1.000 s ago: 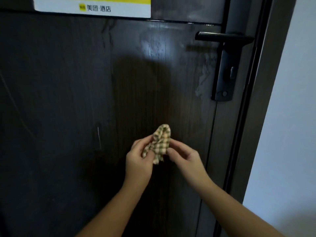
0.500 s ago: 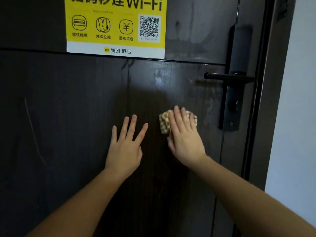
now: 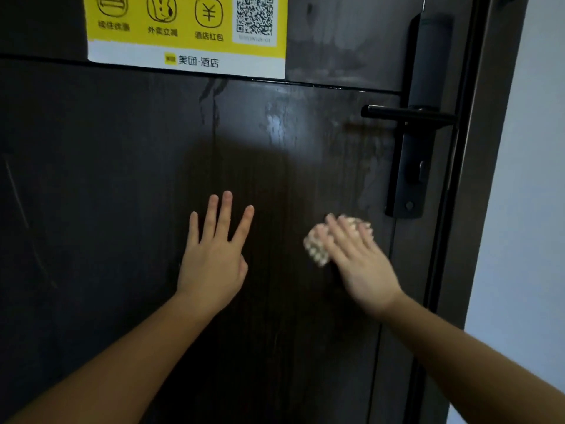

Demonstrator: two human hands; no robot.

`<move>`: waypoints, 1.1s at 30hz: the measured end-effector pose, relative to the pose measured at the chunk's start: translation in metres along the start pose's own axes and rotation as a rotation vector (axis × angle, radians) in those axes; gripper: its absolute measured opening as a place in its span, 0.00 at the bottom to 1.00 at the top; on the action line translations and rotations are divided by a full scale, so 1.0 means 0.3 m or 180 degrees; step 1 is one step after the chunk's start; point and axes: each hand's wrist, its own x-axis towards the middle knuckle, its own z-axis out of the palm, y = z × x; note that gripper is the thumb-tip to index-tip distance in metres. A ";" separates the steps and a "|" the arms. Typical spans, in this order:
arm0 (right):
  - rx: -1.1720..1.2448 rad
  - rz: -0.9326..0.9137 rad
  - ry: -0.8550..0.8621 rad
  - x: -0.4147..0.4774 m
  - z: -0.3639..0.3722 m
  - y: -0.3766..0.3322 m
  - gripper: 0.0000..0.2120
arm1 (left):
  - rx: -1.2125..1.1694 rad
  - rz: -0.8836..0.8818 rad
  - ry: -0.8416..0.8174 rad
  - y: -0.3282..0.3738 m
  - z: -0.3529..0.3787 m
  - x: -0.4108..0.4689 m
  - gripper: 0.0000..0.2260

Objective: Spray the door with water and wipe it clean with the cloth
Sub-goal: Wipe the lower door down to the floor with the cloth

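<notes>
Pressing the small checked cloth (image 3: 318, 249) flat against the dark brown wooden door (image 3: 122, 194), left of the black lever handle (image 3: 406, 113), the right hand (image 3: 360, 264) wipes with fingers extended, not clenched; the left hand (image 3: 214, 255) braces, spread flat; firm overlapping strokes toward the streaks above would probably serve best.

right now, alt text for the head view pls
A right hand presses a crumpled checked cloth flat-fingered against a dark brown wooden door, below its black lever handle. The left hand rests spread on the door beneath a yellow sticker.
</notes>
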 end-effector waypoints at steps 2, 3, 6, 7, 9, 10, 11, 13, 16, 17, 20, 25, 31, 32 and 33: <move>0.0086 0.0593 0.0265 0.040 -0.044 0.063 0.30 | -0.0127 -0.0055 -0.0098 0.046 -0.008 -0.031 0.37; 0.0032 0.0690 0.0388 0.063 -0.064 0.080 0.27 | -0.0201 -0.0053 -0.0187 0.076 -0.009 -0.053 0.37; -0.0218 0.0693 0.0697 0.090 -0.087 0.079 0.21 | -0.0268 -0.0030 -0.0638 0.160 0.008 -0.128 0.36; -0.0197 0.0794 0.0804 0.089 -0.082 0.073 0.21 | -0.0295 -0.0025 -0.0685 0.177 0.029 -0.151 0.36; 0.0046 0.1105 0.0986 0.074 -0.053 0.045 0.21 | -0.0418 -0.0044 -0.0592 0.191 0.068 -0.186 0.39; 0.0245 0.1232 0.1010 0.047 -0.028 0.019 0.22 | -0.0516 -0.0120 -0.0627 0.195 0.089 -0.204 0.40; 0.0405 0.1292 0.0972 0.001 -0.001 -0.017 0.23 | -0.0586 -0.0157 -0.0609 0.201 0.105 -0.224 0.40; 0.0523 0.1261 0.0729 -0.124 0.049 -0.098 0.25 | -0.0673 -0.0170 -0.0620 0.218 0.125 -0.258 0.40; 0.0637 0.1180 0.0456 -0.248 0.071 -0.165 0.24 | -0.0668 -0.0211 -0.0712 0.253 0.141 -0.301 0.40; 0.0715 0.1203 0.0497 -0.237 0.067 -0.159 0.23 | -0.0660 -0.0266 -0.0798 0.259 0.149 -0.317 0.39; 0.1005 0.1576 0.0853 -0.162 0.053 -0.140 0.22 | -0.0704 -0.0569 -0.1071 0.266 0.177 -0.371 0.38; 0.1352 0.2020 0.0544 -0.403 0.134 -0.303 0.22 | -0.1218 -0.1205 -0.1488 0.314 0.208 -0.510 0.36; 0.1278 0.2281 0.0818 -0.324 0.115 -0.232 0.15 | -0.1580 -0.1381 -0.1486 0.375 0.276 -0.585 0.36; 0.1287 0.2331 0.0934 -0.303 0.111 -0.224 0.14 | -0.1625 -0.1386 -0.1388 0.375 0.287 -0.588 0.36; 0.1271 0.2331 0.0953 -0.309 0.119 -0.242 0.14 | -0.1676 -0.1392 -0.1313 0.373 0.296 -0.594 0.36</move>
